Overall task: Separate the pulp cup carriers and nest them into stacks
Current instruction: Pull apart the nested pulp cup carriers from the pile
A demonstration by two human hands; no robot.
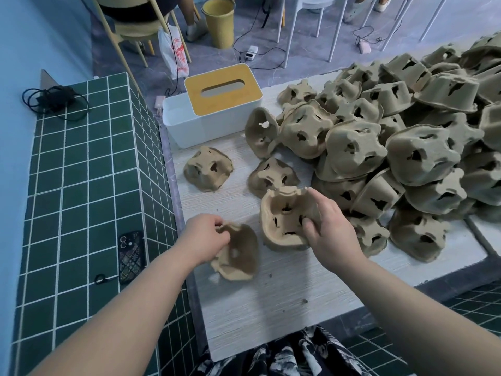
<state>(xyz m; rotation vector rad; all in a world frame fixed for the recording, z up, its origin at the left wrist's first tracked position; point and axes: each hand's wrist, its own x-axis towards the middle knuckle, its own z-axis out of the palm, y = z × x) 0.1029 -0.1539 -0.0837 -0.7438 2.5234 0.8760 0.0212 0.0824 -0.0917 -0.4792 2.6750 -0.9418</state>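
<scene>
Head view, only cam: left hand (pixel 207 237) pinches rim of one carrier (pixel 238 256), fingers curled over its near edge, carrier low over table (pixel 271 308) w/ part possibly resting on it, cannot tell. Right hand (pixel 329 232) grips a second carrier (pixel 284 215), thumb inside a cup well, fingers round the outer wall; piece tilted, open side facing the wearer, clear of the left-hand piece. Hands apart, each clamped on its own carrier, small gap between the two. Bulk pile (pixel 393 147) of unsorted carriers sits to the right & beyond, jumbled, mostly wells-down. Two loose carriers near tissue box (pixel 217 107): one (pixel 208 170) just in front of box, other (pixel 272 176) at pile's foot. Phone (pixel 130 257) on green tiled ledge, left. Judgement: pieces look separated already; step in hand = nest them. To do well: turn both same way up, match corner & well orientation before pressing, else wells bind. Seat w/ light even push on rim, not centre; pulp looks soft, edges ragged, so hard pinch may tear. Start stack on bare table near left hand, away from pile, so it doesn't get knocked or mixed back in.
</scene>
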